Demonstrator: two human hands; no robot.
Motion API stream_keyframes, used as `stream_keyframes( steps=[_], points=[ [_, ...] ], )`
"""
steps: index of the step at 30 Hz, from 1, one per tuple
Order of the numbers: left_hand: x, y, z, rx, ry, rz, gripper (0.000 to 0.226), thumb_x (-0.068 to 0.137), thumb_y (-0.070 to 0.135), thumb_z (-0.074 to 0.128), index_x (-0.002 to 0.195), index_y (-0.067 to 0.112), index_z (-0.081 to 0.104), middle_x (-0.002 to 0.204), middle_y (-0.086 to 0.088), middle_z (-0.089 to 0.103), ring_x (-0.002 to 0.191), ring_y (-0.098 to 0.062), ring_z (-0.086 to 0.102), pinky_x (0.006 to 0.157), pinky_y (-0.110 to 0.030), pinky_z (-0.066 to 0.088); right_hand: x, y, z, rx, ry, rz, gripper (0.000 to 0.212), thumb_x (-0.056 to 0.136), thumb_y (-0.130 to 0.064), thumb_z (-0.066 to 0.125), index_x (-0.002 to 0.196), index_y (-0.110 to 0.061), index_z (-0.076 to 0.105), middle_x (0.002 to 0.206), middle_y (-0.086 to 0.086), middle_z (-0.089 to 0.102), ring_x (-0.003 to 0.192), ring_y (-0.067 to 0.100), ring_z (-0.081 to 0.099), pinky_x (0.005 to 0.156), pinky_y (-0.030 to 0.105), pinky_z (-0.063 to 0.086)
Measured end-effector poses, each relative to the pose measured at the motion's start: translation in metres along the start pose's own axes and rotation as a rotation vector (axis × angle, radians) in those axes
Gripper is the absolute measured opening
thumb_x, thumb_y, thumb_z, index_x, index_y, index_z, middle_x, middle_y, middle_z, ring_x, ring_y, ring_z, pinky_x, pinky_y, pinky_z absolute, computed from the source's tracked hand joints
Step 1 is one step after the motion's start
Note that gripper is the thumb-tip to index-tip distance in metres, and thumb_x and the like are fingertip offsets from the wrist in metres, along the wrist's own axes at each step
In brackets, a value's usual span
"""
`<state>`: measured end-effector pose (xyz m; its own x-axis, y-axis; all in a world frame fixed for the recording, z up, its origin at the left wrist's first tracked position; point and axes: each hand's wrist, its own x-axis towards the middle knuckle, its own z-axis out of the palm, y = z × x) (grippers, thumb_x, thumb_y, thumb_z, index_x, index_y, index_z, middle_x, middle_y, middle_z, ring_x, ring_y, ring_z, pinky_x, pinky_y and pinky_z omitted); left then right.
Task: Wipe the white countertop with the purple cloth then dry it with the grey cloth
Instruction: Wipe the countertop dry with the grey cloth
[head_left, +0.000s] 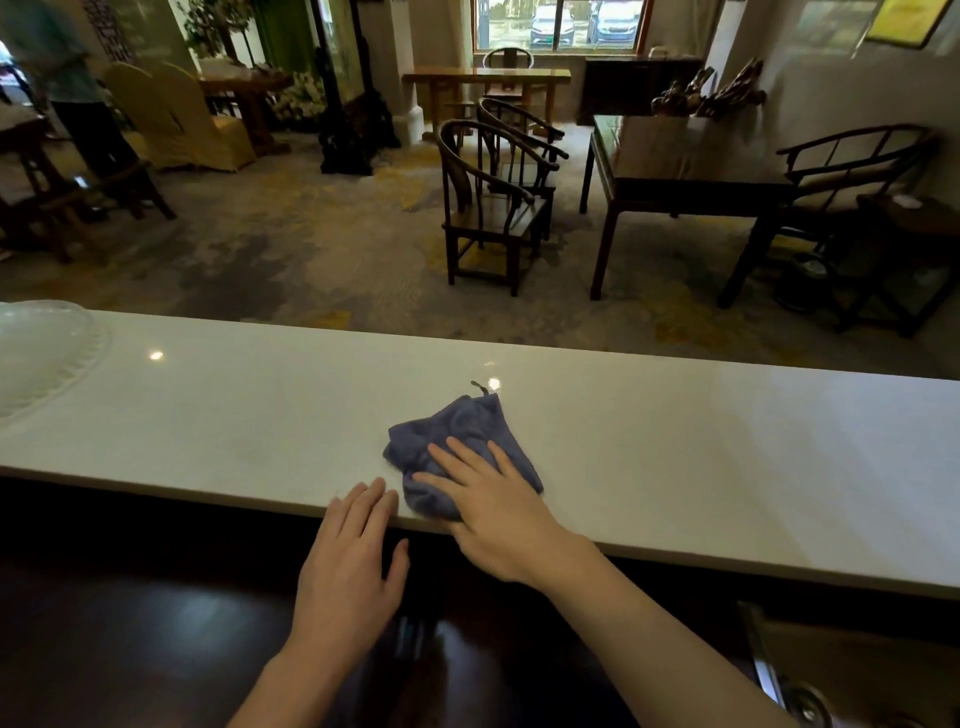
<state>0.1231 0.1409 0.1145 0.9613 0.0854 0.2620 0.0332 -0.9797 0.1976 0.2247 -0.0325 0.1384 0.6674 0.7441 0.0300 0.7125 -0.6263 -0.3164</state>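
Note:
The purple cloth (457, 441) lies bunched on the white countertop (675, 441), near its front edge at the middle. My right hand (493, 499) lies flat on the cloth's near half, fingers spread and pressing it down. My left hand (353, 561) rests just left of the cloth with its fingertips on the counter's front edge, holding nothing. No grey cloth is in view.
A clear glass dish (41, 353) sits at the counter's far left end. Below the front edge is a dark lower surface (156, 623). Beyond the counter are wooden chairs (493, 208) and a dark table (685, 171) on carpet.

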Motion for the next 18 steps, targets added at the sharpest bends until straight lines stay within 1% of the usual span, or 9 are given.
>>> stream_keyframes(
  steps=[3,6,7,8,9,11,13,15,18],
  points=[
    [-0.001,0.000,0.001,-0.022,0.014,-0.001,0.051,0.084,0.034,0.047,0.124,0.005,0.062,0.134,-0.013,0.061,0.126,-0.032,0.054,0.113,-0.041,0.030,-0.022,0.021,-0.007,-0.009,0.047,0.007,0.067,0.092,-0.015,0.045,0.153,-0.038,0.032,0.169,-0.005,0.014,0.155,0.013,0.001,0.124,0.036,-0.008],
    [-0.001,0.000,0.001,-0.040,0.027,0.001,0.050,0.085,0.033,0.047,0.124,0.005,0.061,0.135,-0.012,0.060,0.127,-0.030,0.052,0.116,-0.038,0.026,-0.044,0.052,-0.015,-0.004,0.131,0.073,0.066,0.091,-0.015,0.048,0.151,-0.038,0.037,0.167,-0.005,0.019,0.154,0.010,0.003,0.117,0.020,-0.018],
    [-0.001,0.000,0.001,-0.041,0.026,-0.001,0.051,0.085,0.034,0.047,0.125,0.005,0.061,0.135,-0.012,0.060,0.127,-0.030,0.051,0.117,-0.036,0.024,-0.053,0.064,-0.019,0.005,0.160,0.108,0.064,0.092,-0.015,0.049,0.150,-0.039,0.038,0.167,-0.005,0.022,0.153,0.007,0.003,0.115,0.017,-0.019],
    [-0.002,0.001,0.001,-0.042,0.022,-0.004,0.051,0.085,0.034,0.047,0.125,0.005,0.061,0.135,-0.012,0.060,0.127,-0.030,0.051,0.118,-0.035,0.022,-0.062,0.076,-0.022,0.010,0.185,0.148,0.061,0.094,-0.015,0.050,0.149,-0.040,0.040,0.166,-0.006,0.024,0.151,0.005,0.003,0.116,0.017,-0.016],
    [-0.002,0.001,0.001,-0.040,0.013,-0.008,0.051,0.086,0.034,0.046,0.125,0.005,0.061,0.135,-0.011,0.060,0.128,-0.030,0.051,0.118,-0.034,0.021,-0.071,0.089,-0.025,0.010,0.198,0.194,0.058,0.096,-0.017,0.051,0.149,-0.041,0.040,0.166,-0.007,0.024,0.151,0.004,0.003,0.120,0.021,-0.011],
    [-0.001,0.002,0.000,-0.034,-0.008,-0.021,0.052,0.086,0.035,0.045,0.126,0.006,0.061,0.135,-0.011,0.060,0.128,-0.030,0.052,0.119,-0.033,0.019,-0.088,0.114,-0.031,0.005,0.197,0.297,0.055,0.100,-0.020,0.049,0.149,-0.042,0.039,0.166,-0.009,0.022,0.154,0.008,0.004,0.126,0.033,0.000],
    [-0.001,0.002,-0.001,-0.030,-0.024,-0.027,0.053,0.086,0.035,0.044,0.126,0.005,0.061,0.136,-0.011,0.060,0.129,-0.031,0.052,0.119,-0.032,0.018,-0.102,0.134,-0.038,0.004,0.201,0.397,0.054,0.101,-0.018,0.048,0.149,-0.040,0.039,0.167,-0.006,0.022,0.155,0.012,0.005,0.126,0.041,0.006],
    [-0.001,0.003,-0.002,-0.026,-0.031,-0.025,0.053,0.086,0.036,0.044,0.127,0.005,0.061,0.136,-0.011,0.059,0.129,-0.031,0.052,0.118,-0.034,0.020,-0.111,0.148,-0.044,-0.001,0.233,0.486,0.052,0.101,-0.017,0.047,0.148,-0.039,0.041,0.166,-0.004,0.024,0.155,0.016,0.007,0.126,0.043,0.006],
    [-0.002,0.003,-0.003,-0.025,-0.034,-0.020,0.054,0.086,0.036,0.044,0.127,0.005,0.061,0.136,-0.012,0.059,0.129,-0.031,0.052,0.116,-0.038,0.024,-0.106,0.152,-0.047,0.006,0.277,0.617,0.043,0.106,-0.029,0.040,0.148,-0.038,0.040,0.167,-0.004,0.022,0.155,0.019,0.006,0.124,0.043,0.005]
  ],
)
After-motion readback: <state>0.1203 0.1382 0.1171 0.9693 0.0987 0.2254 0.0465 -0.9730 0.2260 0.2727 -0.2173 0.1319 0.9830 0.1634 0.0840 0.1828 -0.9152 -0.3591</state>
